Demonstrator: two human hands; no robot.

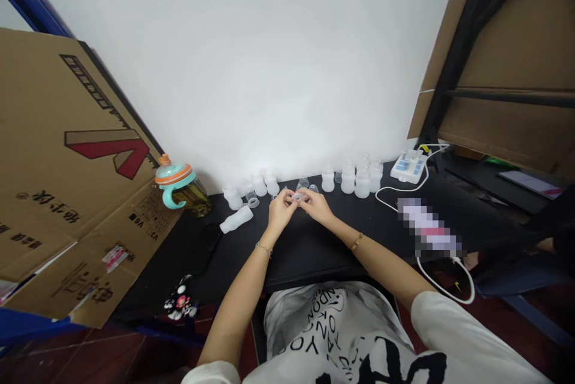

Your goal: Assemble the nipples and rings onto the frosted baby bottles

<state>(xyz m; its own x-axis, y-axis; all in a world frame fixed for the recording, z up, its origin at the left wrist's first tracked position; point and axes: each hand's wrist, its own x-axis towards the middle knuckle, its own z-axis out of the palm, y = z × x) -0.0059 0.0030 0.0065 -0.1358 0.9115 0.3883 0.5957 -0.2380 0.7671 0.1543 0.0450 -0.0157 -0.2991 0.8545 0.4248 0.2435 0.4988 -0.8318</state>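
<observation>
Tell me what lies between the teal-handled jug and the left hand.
In the head view, between jug and left hand lie a white bottle on its side, an upright bottle and a clear cap-like piece; more bottles stand farther back.

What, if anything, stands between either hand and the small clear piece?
Nothing visible: the left hand and right hand both have their fingertips on the small clear piece. Other clear parts lie beyond it, not between.
</observation>
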